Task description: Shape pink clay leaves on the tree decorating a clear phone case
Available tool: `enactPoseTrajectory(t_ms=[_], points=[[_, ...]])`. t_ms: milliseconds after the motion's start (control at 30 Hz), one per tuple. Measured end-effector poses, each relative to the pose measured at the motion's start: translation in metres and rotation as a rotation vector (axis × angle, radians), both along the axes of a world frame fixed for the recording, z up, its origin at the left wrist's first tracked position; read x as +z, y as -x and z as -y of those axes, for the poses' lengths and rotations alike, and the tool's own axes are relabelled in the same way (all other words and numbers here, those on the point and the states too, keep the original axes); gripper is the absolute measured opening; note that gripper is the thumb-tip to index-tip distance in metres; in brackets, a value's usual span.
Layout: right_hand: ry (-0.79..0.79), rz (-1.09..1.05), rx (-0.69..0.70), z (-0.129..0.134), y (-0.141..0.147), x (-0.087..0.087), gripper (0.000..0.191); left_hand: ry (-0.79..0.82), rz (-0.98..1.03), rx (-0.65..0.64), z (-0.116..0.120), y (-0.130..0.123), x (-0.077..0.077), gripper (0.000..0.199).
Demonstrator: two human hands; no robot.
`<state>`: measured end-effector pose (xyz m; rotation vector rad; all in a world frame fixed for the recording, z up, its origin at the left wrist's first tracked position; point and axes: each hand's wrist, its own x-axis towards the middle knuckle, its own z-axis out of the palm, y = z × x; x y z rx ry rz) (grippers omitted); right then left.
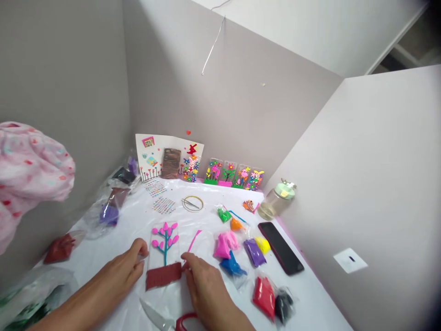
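Clear panel: We see the clear panel (pixel 156 258) on the white table (pixel 131 294) between both hands, its pink-and-teal tree (pixel 166 248) above a brown band (pixel 163 276).
Left hand: Our left hand (pixel 133 261) hovers at the panel's left side, palm inward, fingers curled — whether they pinch anything, we cannot tell.
Right hand: Our right hand (pixel 203 281) arches at the band's right end, thumb and forefinger close together; their grip is unclear.
Lettering: On the pink-framed sticker (pixel 148 141), marks too small for us to read.
Scissors: Blades open (pixel 156 316), below the panel.
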<state>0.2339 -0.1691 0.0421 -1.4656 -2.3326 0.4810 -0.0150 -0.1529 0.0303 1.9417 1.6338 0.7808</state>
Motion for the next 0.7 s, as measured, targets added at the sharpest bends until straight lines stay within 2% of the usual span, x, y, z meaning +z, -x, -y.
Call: enactPoseTrajectory(t_ms=[100,167,233,333,467,700], points=[[-0.017,0.093,-0.050,-0.012,-0.010,0.003,0.031,0.119,0.092,-0.055,-0.006,-0.003,-0.007,0.020],[-0.091,0.191,-0.050,-0.022,-0.014,0.006,0.040,0.163,0.148,-0.040,-0.008,-0.005,-0.015,0.023],[-0.170,0.283,0.011,-0.031,-0.016,0.007,0.050,0.178,0.189,-0.014,-0.008,-0.007,-0.024,0.024],[-0.213,0.383,0.126,-0.039,-0.017,0.001,0.042,0.177,0.224,0.010,-0.003,-0.009,-0.038,0.022],[-0.217,0.443,0.115,-0.038,-0.024,-0.008,0.018,0.152,0.181,0.001,0.005,-0.006,-0.055,0.022],[-0.285,0.483,0.148,-0.037,-0.033,-0.002,0.022,0.031,0.096,0.002,0.007,-0.001,-0.072,0.020]])
